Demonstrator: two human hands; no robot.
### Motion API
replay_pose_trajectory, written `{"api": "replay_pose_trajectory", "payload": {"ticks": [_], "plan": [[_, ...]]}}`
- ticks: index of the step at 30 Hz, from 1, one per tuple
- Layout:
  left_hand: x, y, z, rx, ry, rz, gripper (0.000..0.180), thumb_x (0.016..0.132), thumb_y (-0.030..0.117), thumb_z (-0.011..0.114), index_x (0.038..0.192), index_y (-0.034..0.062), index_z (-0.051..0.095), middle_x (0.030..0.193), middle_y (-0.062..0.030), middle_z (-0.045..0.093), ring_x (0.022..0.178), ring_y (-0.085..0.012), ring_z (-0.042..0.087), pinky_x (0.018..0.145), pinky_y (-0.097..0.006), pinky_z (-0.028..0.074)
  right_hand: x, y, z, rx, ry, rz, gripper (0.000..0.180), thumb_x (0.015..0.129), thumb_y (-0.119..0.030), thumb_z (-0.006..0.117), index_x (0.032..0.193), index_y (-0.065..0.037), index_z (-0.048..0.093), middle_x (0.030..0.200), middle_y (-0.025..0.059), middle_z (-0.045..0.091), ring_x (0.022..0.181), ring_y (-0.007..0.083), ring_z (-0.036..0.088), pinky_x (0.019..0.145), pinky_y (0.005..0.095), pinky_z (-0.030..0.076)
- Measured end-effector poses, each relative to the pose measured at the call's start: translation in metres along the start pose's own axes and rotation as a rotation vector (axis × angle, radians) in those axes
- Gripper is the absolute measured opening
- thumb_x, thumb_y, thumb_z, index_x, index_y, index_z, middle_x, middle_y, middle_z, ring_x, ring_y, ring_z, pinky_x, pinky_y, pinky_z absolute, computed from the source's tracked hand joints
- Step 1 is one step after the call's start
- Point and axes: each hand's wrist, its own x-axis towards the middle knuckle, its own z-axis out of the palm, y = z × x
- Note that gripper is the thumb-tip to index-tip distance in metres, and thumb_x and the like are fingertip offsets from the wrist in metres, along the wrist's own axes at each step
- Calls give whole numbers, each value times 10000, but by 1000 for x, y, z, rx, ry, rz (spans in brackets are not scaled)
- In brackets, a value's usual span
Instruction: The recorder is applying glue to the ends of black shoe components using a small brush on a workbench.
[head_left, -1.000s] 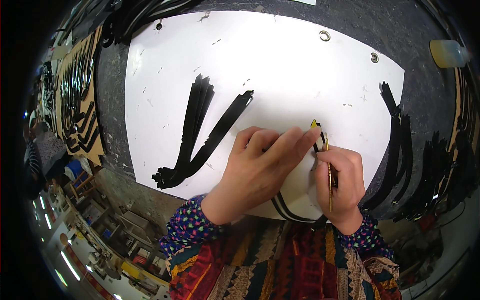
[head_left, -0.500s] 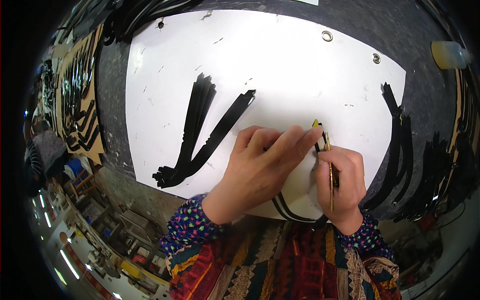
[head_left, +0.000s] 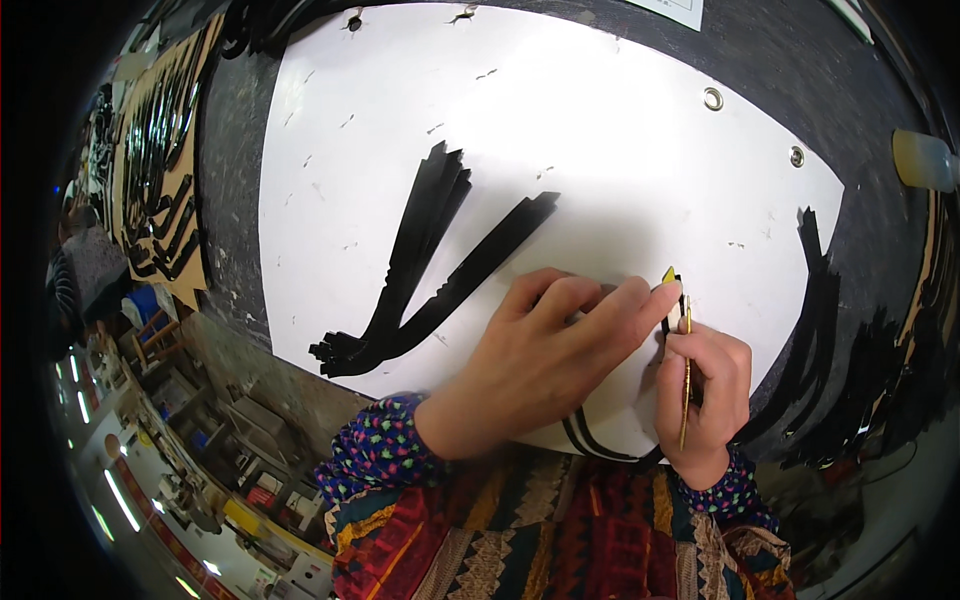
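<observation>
My left hand (head_left: 565,350) is closed, palm down over the white sheet. Its thumb and fingertips pinch the end of a narrow black strip (head_left: 590,437), which loops back below the hand toward my lap. A small yellow tip (head_left: 669,273) pokes out beyond those fingertips; what it belongs to is hidden. Just to the right, my right hand (head_left: 712,385) is closed around a thin gold-coloured stick (head_left: 686,395), held upright like a pen. The stick's upper end is beside the pinched strip; whether they touch I cannot tell.
On the white sheet (head_left: 590,90) two bundles of black strips (head_left: 475,265) spread in a V. More black strips (head_left: 815,320) lie at the right edge. A yellowish container (head_left: 922,160) stands at far right. Cardboard with black pieces (head_left: 165,170) is at left.
The whole view has shifted, so the sheet and strips appear lower and farther right. Both hands keep their grips at nearly the same spot over the sheet.
</observation>
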Motion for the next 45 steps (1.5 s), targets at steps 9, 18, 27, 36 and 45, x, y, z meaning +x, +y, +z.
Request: {"api": "replay_pose_trajectory", "payload": {"ticks": [9,18,27,36,45], "plan": [[0,0,-1,15,-11,-5,538,863,106,592,1396,185,595,1151,55,475,951,-129,447,889,-311,365,-2,1,-2,4,-28,15,236,835,115,670,1059,45,649,977,178,679,867,295,681,748,342,568],[0,2,-1,-20,-11,-20,520,854,104,607,1367,184,613,1230,78,508,952,-129,442,890,-308,366,-1,0,-3,-2,-24,11,239,835,119,666,1060,41,650,985,181,678,865,295,682,747,345,571],[2,1,-5,59,-84,23,532,822,100,630,1337,229,598,1467,135,501,933,-122,427,887,-285,355,0,1,-3,13,-15,-4,240,830,126,671,1054,42,649,978,189,683,851,304,682,734,342,566],[4,-4,-4,121,-42,78,501,819,75,640,1272,288,613,1501,131,466,913,-125,430,858,-293,347,2,2,-2,48,18,10,230,843,113,661,1060,38,650,990,181,682,848,290,684,718,335,563],[2,-12,3,106,38,139,401,879,117,613,1262,233,631,1468,101,489,917,-134,438,854,-297,361,8,1,-17,-1,-13,-65,202,895,111,634,1091,66,657,1006,171,675,808,243,685,684,310,556]]}}
